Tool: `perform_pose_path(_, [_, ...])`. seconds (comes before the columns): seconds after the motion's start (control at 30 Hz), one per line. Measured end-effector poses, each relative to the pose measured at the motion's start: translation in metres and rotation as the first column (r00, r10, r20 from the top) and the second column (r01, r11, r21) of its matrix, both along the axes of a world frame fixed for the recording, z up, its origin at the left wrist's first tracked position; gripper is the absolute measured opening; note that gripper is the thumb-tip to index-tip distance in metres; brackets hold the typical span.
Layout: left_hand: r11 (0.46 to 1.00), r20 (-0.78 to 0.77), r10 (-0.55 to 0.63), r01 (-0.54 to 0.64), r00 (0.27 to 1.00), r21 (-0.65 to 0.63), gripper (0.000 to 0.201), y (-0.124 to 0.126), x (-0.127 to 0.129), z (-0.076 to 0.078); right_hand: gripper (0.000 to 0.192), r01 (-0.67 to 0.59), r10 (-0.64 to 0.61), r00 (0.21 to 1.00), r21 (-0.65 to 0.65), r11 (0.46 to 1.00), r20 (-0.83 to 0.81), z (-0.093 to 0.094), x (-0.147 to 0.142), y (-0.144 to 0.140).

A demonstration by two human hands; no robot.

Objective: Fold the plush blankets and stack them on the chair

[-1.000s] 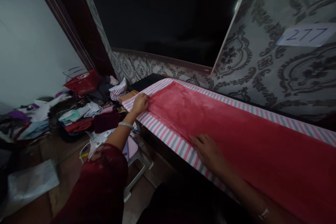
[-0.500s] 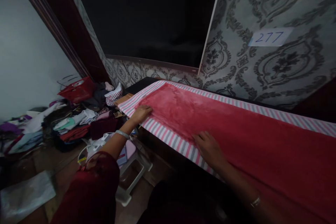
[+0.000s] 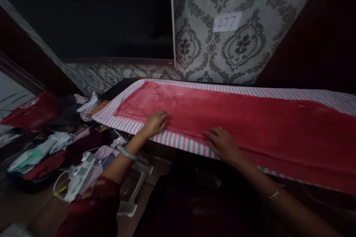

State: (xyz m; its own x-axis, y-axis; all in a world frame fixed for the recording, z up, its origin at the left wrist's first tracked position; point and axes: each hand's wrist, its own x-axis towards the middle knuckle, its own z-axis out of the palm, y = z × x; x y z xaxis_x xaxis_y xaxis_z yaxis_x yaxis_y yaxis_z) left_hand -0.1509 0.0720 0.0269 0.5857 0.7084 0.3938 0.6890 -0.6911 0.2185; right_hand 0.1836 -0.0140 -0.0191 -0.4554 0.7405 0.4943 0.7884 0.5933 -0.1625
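A long board covered in a pink, grey and white striped cloth (image 3: 178,141) runs along the patterned wall, and spread flat over almost all of it lies a red plush fabric (image 3: 250,118), reaching from the left end away past the right edge of view. It looks soft and limp, with a short velvety pile; I'd judge it light for its size, not fragile, apt to drag and ripple under a palm and to slide a little on the striped cover. The near long edge, where both hands sit, seems the natural place to pinch it, or the corner at the left end.

The left hand (image 3: 155,123) lies flat on the fabric near its front edge, fingers loosely curved and pressing down, gripping nothing. The right hand (image 3: 222,143) rests just beside it along the same edge, fingers spread, palm down, nothing pinched as far as I can see.

Down to the left, a heap of folded clothes (image 3: 41,148) and a white iron (image 3: 79,174) sit on the floor.
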Motion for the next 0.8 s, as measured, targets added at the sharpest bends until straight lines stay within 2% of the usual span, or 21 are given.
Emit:
perform_pose_path(0.1, [0.978,-0.047,-0.205,0.203,0.978,-0.044,0.021,-0.019,0.069,-0.005,0.029,0.099,-0.099,0.994,-0.002,0.995,-0.046,-0.006,0.038,-0.014])
perform_pose_path(0.17, [0.969,-0.086,-0.246,0.242,0.965,-0.053,0.021,-0.028,0.099,-0.008,0.029,0.164,-0.163,0.984,0.0,0.986,-0.072,-0.01,0.058,-0.021])
perform_pose_path(0.23, [0.971,-0.123,-0.237,0.233,0.964,-0.046,0.021,-0.031,0.116,-0.01,0.03,0.233,-0.231,0.969,0.01,0.972,-0.082,-0.014,0.073,-0.026])
perform_pose_path(0.37, [0.971,-0.171,-0.237,0.236,0.956,-0.022,0.025,-0.029,0.126,-0.014,0.032,0.325,-0.323,0.945,0.035,0.945,-0.056,-0.018,0.086,-0.027])
perform_pose_path(0.5, [0.971,-0.165,-0.233,0.237,0.959,0.007,0.027,-0.028,0.124,-0.017,0.034,0.385,-0.383,0.923,0.051,0.922,-0.039,-0.012,0.09,-0.029])
perform_pose_path(0.63, [0.97,-0.144,-0.233,0.241,0.962,0.037,0.028,-0.03,0.118,-0.023,0.034,0.364,-0.351,0.929,0.108,0.925,-0.118,-0.005,0.094,-0.047])
perform_pose_path(0.8, [0.965,-0.167,-0.249,0.258,0.954,0.039,0.026,-0.037,0.114,-0.024,0.033,0.306,-0.293,0.946,0.091,0.948,-0.135,-0.015,0.089,-0.072])
